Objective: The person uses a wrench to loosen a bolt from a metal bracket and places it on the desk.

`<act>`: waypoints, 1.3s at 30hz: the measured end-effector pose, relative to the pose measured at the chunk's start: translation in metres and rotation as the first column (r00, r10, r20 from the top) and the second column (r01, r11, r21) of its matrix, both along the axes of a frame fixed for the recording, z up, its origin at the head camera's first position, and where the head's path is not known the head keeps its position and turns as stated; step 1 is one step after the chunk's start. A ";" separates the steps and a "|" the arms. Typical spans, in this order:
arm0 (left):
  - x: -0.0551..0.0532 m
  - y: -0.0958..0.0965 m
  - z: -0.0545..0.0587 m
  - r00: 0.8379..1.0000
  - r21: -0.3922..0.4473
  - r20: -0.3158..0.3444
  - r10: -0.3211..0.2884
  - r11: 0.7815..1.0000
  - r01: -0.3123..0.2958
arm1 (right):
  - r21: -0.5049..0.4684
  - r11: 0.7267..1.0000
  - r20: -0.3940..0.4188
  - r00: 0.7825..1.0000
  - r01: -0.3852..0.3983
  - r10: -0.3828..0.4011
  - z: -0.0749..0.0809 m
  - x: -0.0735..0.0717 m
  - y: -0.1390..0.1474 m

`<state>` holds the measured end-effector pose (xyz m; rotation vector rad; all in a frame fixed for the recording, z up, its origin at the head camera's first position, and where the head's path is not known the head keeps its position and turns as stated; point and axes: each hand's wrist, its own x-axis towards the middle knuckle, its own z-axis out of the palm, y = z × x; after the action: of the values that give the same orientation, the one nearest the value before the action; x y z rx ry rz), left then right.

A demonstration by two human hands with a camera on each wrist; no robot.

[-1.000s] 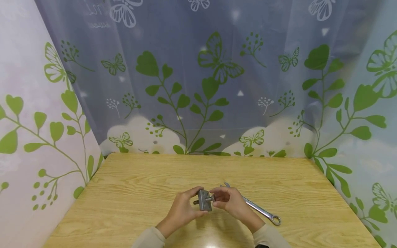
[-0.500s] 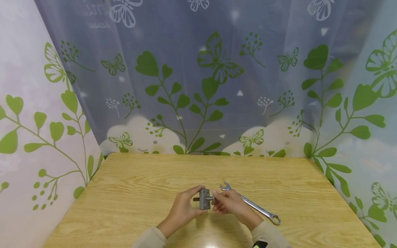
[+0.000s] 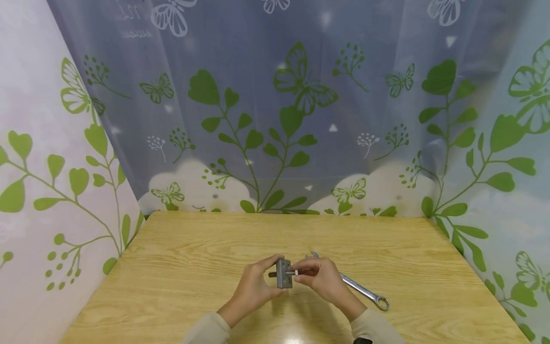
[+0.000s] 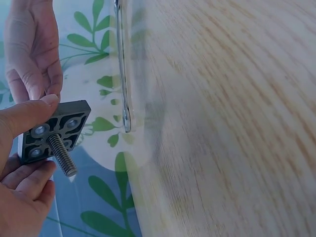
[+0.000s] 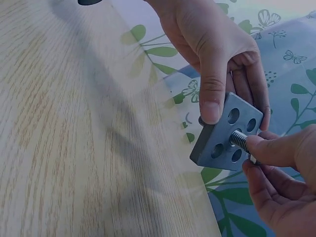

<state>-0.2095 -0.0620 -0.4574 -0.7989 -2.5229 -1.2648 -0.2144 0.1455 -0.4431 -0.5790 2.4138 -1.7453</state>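
Pinching near the end of the threaded bolt (image 4: 63, 156), the right hand (image 3: 327, 283) has rolled over since half a second ago. In the head view its fingers then covered the bolt's end; now they are less bunched, and the pale end shows beside the fingertips. The hand also now partly hides the forked end of the wrench (image 3: 364, 290), which was in plain sight.

The left hand (image 3: 253, 284) has hardly moved, gripping the square metal plate (image 5: 224, 136) by opposite edges, thumb on one and fingers on the other. Plate and bolt are held up just below the centre of the head view, over the table (image 3: 193, 258), with threaded shank showing on both sides of the plate.

This change looks like part of a finger turn, or a fresh grip between turns — whether the bolt is going in or coming out, I cannot tell. The steady plate suggests that the right hand is doing the turning. The wrench lies on the table at lower right, held by neither hand — so the work appears to be by fingers alone.
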 end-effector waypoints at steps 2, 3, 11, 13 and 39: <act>-0.001 0.000 -0.001 1.000 0.002 0.003 0.004 1.000 -0.004 | 0.007 1.000 -0.017 1.000 -0.001 0.001 0.000 0.000 0.000; -0.001 0.000 -0.001 1.000 0.003 0.002 0.005 1.000 -0.005 | 0.009 1.000 -0.019 1.000 -0.001 0.001 -0.001 -0.001 0.000; 0.000 0.000 -0.003 1.000 -0.004 -0.008 0.021 1.000 -0.021 | -0.006 1.000 0.111 0.994 0.021 -0.020 -0.005 0.001 0.001; 0.000 0.000 -0.003 1.000 -0.008 -0.015 0.022 1.000 -0.022 | -0.031 0.999 0.181 0.983 0.025 -0.019 -0.007 0.001 0.002; 0.001 -0.001 -0.004 1.000 -0.032 -0.025 0.018 0.999 -0.019 | 0.064 0.998 0.006 1.000 -0.019 0.019 -0.003 -0.001 -0.001</act>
<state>-0.2083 -0.0625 -0.4612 -0.7918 -2.5312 -1.2035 -0.2157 0.1445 -0.4465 -0.5867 2.4421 -1.6530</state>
